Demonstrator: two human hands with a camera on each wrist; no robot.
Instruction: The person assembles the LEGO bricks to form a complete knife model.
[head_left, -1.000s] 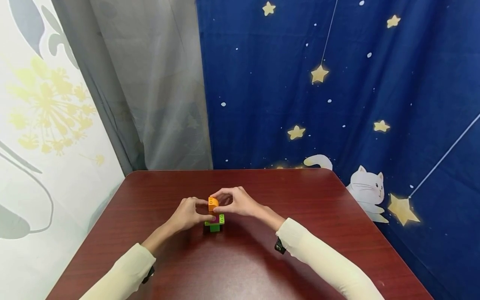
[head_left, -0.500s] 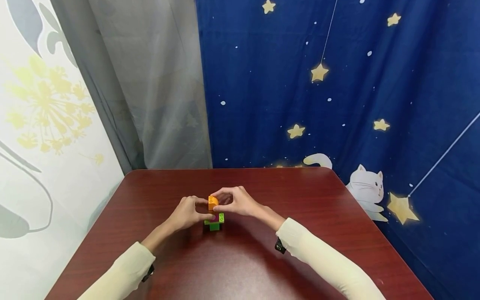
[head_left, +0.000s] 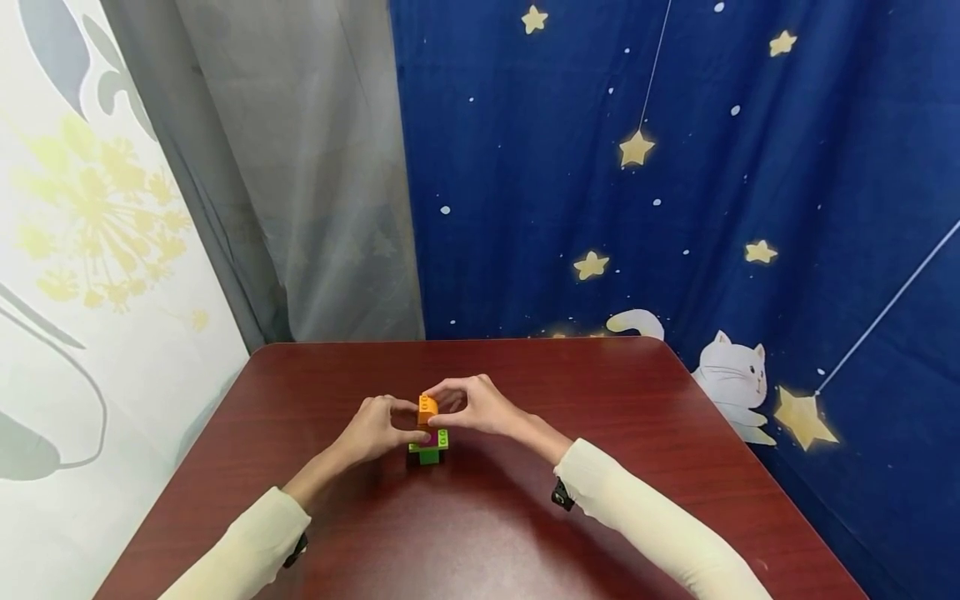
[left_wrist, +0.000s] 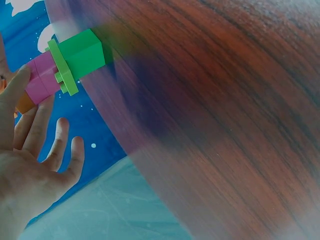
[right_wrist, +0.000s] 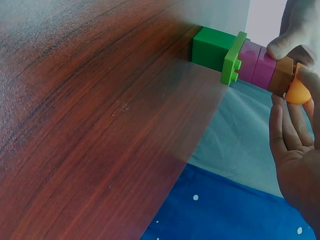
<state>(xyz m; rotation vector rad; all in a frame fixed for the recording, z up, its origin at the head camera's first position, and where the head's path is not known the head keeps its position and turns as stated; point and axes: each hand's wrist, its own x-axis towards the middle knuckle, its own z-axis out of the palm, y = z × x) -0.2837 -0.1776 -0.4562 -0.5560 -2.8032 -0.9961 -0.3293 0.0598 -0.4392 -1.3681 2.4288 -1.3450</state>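
Observation:
A small tower of toy building bricks stands on the table: a dark green block (right_wrist: pixel 212 49) at the bottom, a lime green plate (right_wrist: pixel 230 59), magenta bricks (right_wrist: pixel 256 61) and a brown brick (right_wrist: pixel 281 75). My left hand (head_left: pixel 375 429) pinches the tower by its upper bricks, its thumb against the magenta part. Above, my right hand (head_left: pixel 483 406) holds an orange curved brick (head_left: pixel 427 409) between thumb and fingers. In the right wrist view the orange brick meets the brown one at a slight tilt; fingers partly hide the joint, so whether they are joined is unclear.
The dark red wooden table (head_left: pixel 562 533) spreads around the tower, with its rounded far edge behind the hands. Beyond it hang a grey curtain (head_left: pixel 337 208) and a blue curtain (head_left: pixel 525 167) with stars. Black straps with devices sit on both wrists.
Both hands keep their holds in nearly the same place. The orange brick has shifted very slightly to the right above the tower.

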